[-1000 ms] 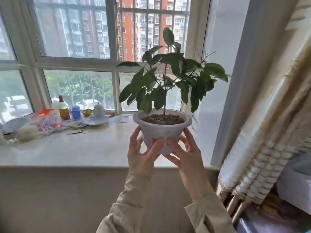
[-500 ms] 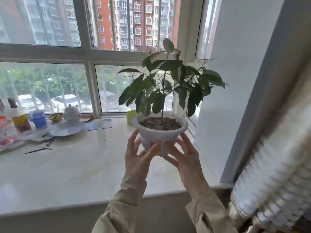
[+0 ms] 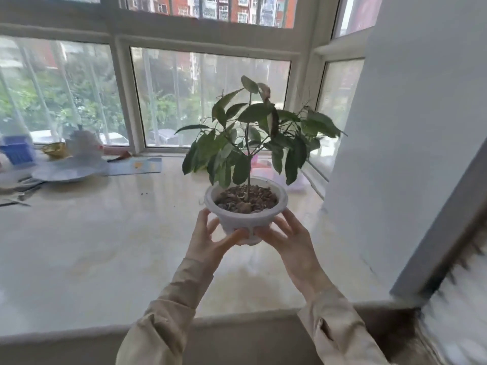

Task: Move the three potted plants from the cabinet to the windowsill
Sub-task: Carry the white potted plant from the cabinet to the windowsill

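Note:
A potted plant with dark green leaves and brown soil in a white plastic pot is held above the pale marble windowsill, toward its right side. My left hand cups the pot's lower left and my right hand cups its lower right, thumbs meeting under the front. The pot is upright and seems slightly above the sill surface. No other potted plant or cabinet is in view.
At the sill's far left lie a white plate, a white teapot, a blue box and some utensils. A blue mat lies by the window frame. A white wall stands at right, a curtain at lower right.
I have come closer and the view has tilted down over the sill. The potted plant, still in both hands, has moved forward over the sill and lower.

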